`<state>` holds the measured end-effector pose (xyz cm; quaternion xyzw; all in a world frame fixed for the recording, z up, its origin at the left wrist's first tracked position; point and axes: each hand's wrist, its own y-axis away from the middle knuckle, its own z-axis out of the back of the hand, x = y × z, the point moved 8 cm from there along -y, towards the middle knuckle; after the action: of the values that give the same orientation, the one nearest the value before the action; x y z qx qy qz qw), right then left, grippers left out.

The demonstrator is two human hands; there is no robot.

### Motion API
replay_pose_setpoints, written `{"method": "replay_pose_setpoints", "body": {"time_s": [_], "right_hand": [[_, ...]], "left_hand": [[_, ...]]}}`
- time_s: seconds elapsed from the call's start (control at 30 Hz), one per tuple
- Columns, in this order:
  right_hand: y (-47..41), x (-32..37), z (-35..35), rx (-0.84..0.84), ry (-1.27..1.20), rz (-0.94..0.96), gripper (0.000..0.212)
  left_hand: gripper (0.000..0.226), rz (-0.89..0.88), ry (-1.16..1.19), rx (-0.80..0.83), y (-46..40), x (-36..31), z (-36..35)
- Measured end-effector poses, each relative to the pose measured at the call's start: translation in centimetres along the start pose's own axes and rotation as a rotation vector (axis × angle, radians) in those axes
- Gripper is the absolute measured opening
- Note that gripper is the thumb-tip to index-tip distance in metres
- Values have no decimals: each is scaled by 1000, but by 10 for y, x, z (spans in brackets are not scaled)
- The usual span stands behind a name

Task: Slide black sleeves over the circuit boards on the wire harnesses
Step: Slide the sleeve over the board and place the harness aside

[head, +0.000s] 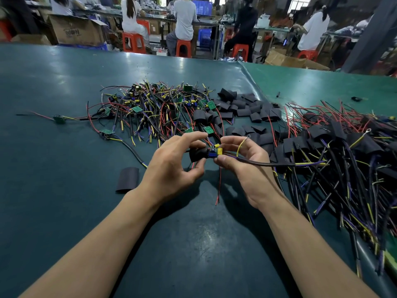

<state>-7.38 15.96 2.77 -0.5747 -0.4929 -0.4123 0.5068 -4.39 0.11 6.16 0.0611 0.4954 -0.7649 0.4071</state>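
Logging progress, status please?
Left hand holds black sleeve; right hand pinches circuit board. Board partly inside. Nothing blocking.

Views: one; head-worn, wide-angle
Facing: forward and down over green table [64, 87]; far edge at 12 o'clock
Nearness: close; forearms enter from 6 o'clock

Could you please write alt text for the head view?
The left hand holds a black sleeve against a circuit board pinched by the right hand, above a green table with piles of wires and sleeves.
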Motion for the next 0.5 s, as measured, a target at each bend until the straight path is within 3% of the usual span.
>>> {"method": "replay_pose_setpoints", "body": {"time_s": [0.5], "right_hand": [[1, -11, 5, -67, -168, -160, 13]], "left_hand": [[47, 22, 40, 62, 2, 5, -9]]}}
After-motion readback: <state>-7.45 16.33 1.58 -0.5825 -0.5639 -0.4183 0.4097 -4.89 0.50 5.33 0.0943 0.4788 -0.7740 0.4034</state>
